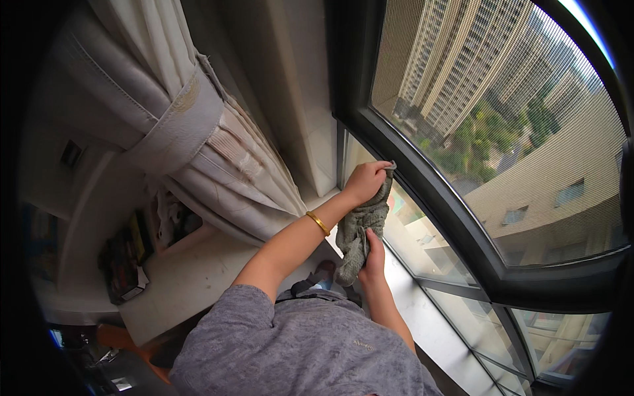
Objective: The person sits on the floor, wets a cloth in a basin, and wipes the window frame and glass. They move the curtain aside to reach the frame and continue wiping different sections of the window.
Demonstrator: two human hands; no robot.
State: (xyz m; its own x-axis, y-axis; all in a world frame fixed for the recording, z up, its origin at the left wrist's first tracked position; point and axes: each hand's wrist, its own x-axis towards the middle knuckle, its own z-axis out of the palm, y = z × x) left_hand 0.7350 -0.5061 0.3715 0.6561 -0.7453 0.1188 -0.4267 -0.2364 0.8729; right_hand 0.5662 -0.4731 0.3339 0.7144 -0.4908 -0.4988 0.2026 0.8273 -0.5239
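A crumpled grey-green cloth hangs between my two hands beside the window. My left hand, with a gold bangle on its wrist, pinches the cloth's upper end close to the dark window frame. Lower down, my right hand grips the bunched lower part, its thumb lying over the folds. The cloth's top corner is at the frame's inner edge; whether it touches the frame I cannot tell.
A pale tied-back curtain hangs at the left. Below it, a white surface holds dark boxes. The screened window pane fills the upper right, with glass panes and a white sill beneath. An orange-brown object is at lower left.
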